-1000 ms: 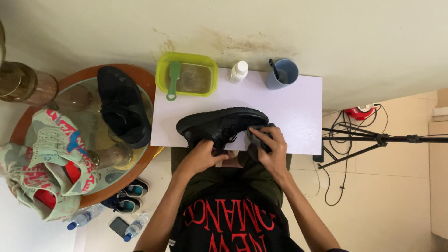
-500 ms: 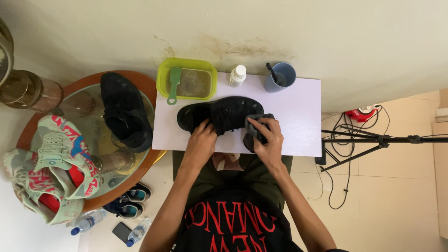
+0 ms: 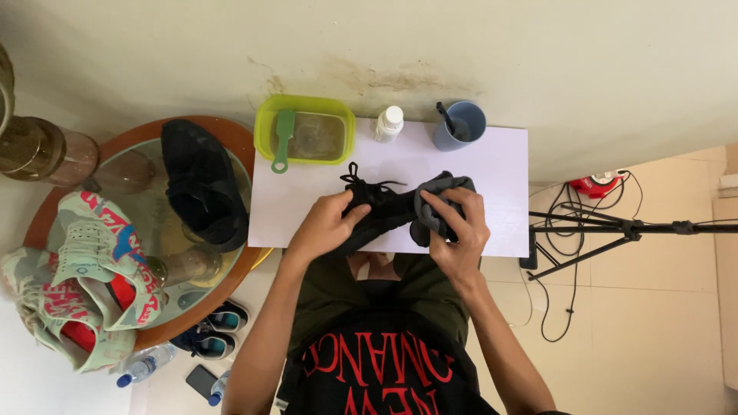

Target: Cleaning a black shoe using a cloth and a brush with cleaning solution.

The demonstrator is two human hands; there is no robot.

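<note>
Below the white board (image 3: 492,165), at the near edge of the view, sits the person's dark shirt with red lettering (image 3: 377,369); both forearms extend forward from it.

Left hand (image 3: 323,227): fingers curled around the near side of a black shoe (image 3: 377,211), thumb on top, gripping it firmly. Right hand (image 3: 457,227): fingers closed on a grey cloth (image 3: 438,201), pressing it against the shoe's right end. The shoe is held over the board's near edge, laces (image 3: 361,178) trailing toward the far side.

Left of the forearms, at floor level: a pair of dark sneakers (image 3: 207,330), two water bottles (image 3: 146,365), and a phone (image 3: 201,380).

Left of the board: a round glass-topped table with wooden rim (image 3: 246,265). It carries a pale green and pink sneaker pair (image 3: 84,277) nearest, and a second black shoe (image 3: 201,184) farther on.

Far edge of the board, left to right: a green tub of cloudy water (image 3: 305,129) with a green brush (image 3: 283,140) resting across its rim, a small white bottle (image 3: 389,123), and a blue cup (image 3: 460,125) holding a dark utensil.

Right of the board: a black tripod (image 3: 615,228), cables, and a red object (image 3: 603,184) on the floor.
</note>
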